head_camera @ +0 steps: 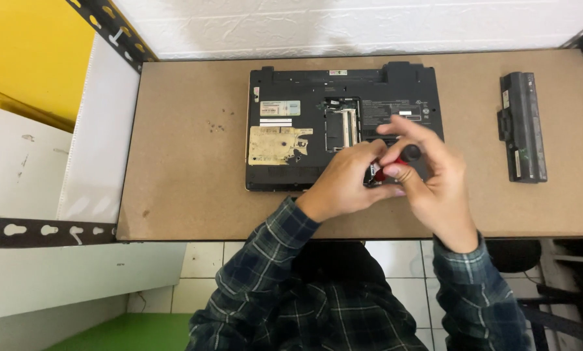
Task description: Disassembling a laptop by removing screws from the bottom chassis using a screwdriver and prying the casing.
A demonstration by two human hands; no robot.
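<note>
A black laptop (pixel 304 110) lies upside down on the brown table (pixel 187 162), its memory bay open in the middle. My right hand (pixel 434 175) grips a screwdriver with a red and black handle (pixel 402 159) over the laptop's near right corner. My left hand (pixel 347 185) rests against that same corner, fingers curled beside the screwdriver's tip; what they touch is hidden.
A long black battery pack (pixel 522 127) lies on the table at the right, apart from the laptop. Several tiny screws (pixel 220 123) sit left of the laptop. Black slotted metal struts (pixel 113 29) frame the table's corners. White boards (pixel 96 143) lean at the left.
</note>
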